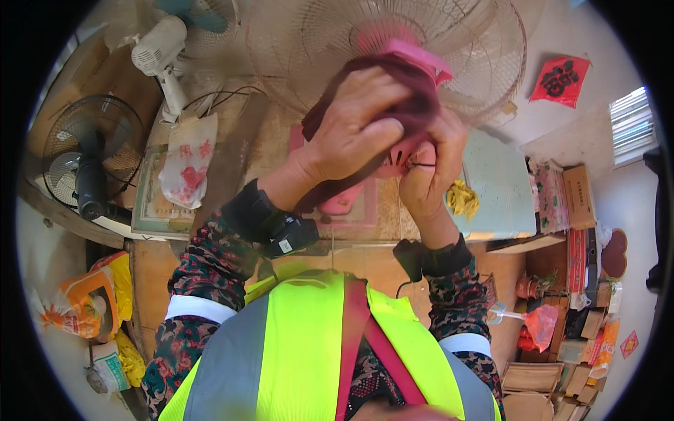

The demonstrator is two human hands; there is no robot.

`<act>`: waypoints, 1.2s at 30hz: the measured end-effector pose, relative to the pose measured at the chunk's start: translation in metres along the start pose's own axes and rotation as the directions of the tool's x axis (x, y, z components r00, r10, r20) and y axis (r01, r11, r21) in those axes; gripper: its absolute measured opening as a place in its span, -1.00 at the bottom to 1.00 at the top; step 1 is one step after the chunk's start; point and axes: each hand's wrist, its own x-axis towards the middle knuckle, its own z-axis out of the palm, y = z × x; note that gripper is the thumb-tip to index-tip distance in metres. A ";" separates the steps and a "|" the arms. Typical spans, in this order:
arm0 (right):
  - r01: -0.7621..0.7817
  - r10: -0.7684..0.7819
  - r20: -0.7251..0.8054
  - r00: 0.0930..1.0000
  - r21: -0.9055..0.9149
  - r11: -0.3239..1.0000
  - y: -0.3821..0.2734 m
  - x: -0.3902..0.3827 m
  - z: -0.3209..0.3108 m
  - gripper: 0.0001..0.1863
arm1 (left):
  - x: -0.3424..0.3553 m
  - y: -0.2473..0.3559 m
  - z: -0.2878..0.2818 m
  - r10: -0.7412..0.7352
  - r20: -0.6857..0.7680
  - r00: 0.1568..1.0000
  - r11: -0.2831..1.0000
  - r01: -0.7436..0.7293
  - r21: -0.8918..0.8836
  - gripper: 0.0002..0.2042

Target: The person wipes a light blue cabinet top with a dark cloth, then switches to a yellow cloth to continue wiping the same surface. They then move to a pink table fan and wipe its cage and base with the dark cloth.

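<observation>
A large pink electric fan [420,62] with a wide wire cage stands on the table in front of me. Its pink base [341,202] shows below my arms. A dark maroon cloth [420,102] drapes over the motor housing behind the cage. My left hand [361,126] is closed on the cloth and presses it against the housing. Lower on the housing, beside its vent slots, my right hand [432,165] has its fingers curled round the pink body. Its fingertips are partly hidden.
A white fan [160,50] and a black fan [88,158] stand at the left. On the table lie a white plastic bag [188,161] and a crumpled yellow cloth [462,199]. Cardboard boxes [579,196] are at the right; yellow bags [121,288] sit lower left.
</observation>
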 end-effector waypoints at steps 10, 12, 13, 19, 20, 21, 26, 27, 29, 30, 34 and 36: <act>0.003 -0.003 -0.022 1.000 -0.022 1.000 -0.008 -0.002 0.005 -0.73 | -0.058 0.030 0.029 -0.851 0.231 0.471 0.010 0.454 -0.891 -0.45; -0.014 0.015 -0.037 0.999 0.014 1.000 -0.010 -0.002 0.005 -0.73 | -0.048 0.028 0.025 -0.786 0.011 0.618 0.309 0.409 -0.859 -0.54; -0.033 0.035 -0.045 0.998 0.032 0.999 -0.009 -0.001 0.005 -0.73 | -0.042 0.027 0.024 -0.751 -0.099 0.653 0.467 0.420 -0.778 -0.59; -0.007 0.007 -0.016 1.000 0.008 1.000 -0.003 0.000 0.004 -0.73 | -0.009 0.000 0.009 -0.446 -0.030 0.895 0.834 0.402 -0.378 -0.64; -0.001 0.001 -0.012 1.000 0.002 1.000 -0.002 0.000 0.004 -0.74 | -0.009 -0.003 0.010 -0.508 -0.041 0.860 0.792 0.448 -0.414 -0.63; 0.006 -0.006 -0.005 1.000 -0.005 1.000 -0.002 0.000 0.004 -0.74 | -0.011 -0.003 0.012 -0.569 -0.050 0.821 0.746 0.490 -0.452 -0.63; -0.025 0.025 -0.023 0.999 0.028 0.999 -0.005 0.001 0.004 -0.75 | -0.021 0.010 0.026 -0.827 -0.012 0.561 0.318 0.451 -0.834 -0.55; -0.002 0.002 -0.027 1.000 0.030 1.000 -0.006 0.001 0.004 -0.75 | -0.022 0.016 0.028 -0.860 0.039 0.509 0.213 0.427 -0.879 -0.55; 0.002 -0.001 -0.029 1.000 0.038 0.999 -0.007 0.002 0.004 -0.72 | -0.024 0.030 0.030 -0.912 0.135 0.388 0.014 0.357 -0.934 -0.53; -0.012 0.013 -0.032 0.999 0.044 0.999 -0.008 0.002 0.004 -0.69 | -0.024 0.038 0.035 -0.908 0.131 0.398 -0.030 0.250 -0.968 -0.51; -0.063 0.069 -0.093 0.993 0.073 0.995 -0.007 0.002 0.006 -0.69 | -0.023 0.053 0.045 -0.956 0.026 0.291 0.062 0.288 -0.956 -0.52; -0.072 0.077 -0.097 0.992 0.053 0.996 -0.006 0.001 0.007 -0.70 | -0.025 0.057 0.046 -0.966 0.077 0.248 0.008 0.326 -0.945 -0.52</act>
